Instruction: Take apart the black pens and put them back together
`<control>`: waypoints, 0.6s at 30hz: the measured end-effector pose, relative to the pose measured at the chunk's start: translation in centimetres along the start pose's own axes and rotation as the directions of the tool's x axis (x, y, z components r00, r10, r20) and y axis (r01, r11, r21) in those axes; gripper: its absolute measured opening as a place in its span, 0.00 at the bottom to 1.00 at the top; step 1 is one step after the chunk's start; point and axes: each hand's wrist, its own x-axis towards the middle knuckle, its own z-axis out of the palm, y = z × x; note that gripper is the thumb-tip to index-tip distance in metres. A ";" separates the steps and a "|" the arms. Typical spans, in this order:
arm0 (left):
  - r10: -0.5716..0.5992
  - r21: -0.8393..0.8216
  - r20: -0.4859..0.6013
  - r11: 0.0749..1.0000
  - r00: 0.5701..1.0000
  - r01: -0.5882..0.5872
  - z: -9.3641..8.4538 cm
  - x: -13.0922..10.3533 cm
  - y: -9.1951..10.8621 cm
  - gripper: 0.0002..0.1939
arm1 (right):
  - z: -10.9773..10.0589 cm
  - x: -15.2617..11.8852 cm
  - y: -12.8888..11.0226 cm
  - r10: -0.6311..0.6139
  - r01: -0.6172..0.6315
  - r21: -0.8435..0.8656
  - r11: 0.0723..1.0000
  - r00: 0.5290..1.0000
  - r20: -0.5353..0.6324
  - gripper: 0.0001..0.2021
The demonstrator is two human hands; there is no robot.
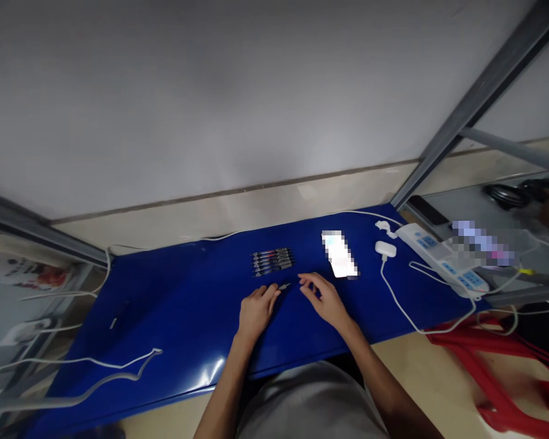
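Note:
My left hand (257, 308) is closed around a pen (283, 286), whose pointed end sticks out to the right past the thumb and forefinger. The rest of that pen is hidden in the hand. Just right of its tip, my right hand (322, 297) hovers with curved fingers apart, and nothing plain to see is between them. Beyond my hands, several dark-and-clear pens (272, 261) lie side by side in a neat stack of rows on the blue tabletop (183, 317).
A lit phone (340, 253) lies right of the pens. Farther right are a white earphone case (385, 249) on a cable, crumpled tissue (385, 228) and a power strip (443, 259). White cables (119, 366) cross the left side. A red stool (498, 372) stands lower right.

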 end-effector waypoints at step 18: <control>0.081 0.077 0.092 0.993 0.992 -0.088 -0.2 0.2 0.4 0.20 | 2.9 1.0 0.1 -0.070 0.077 -0.051 0.996 0.990 0.124 0.06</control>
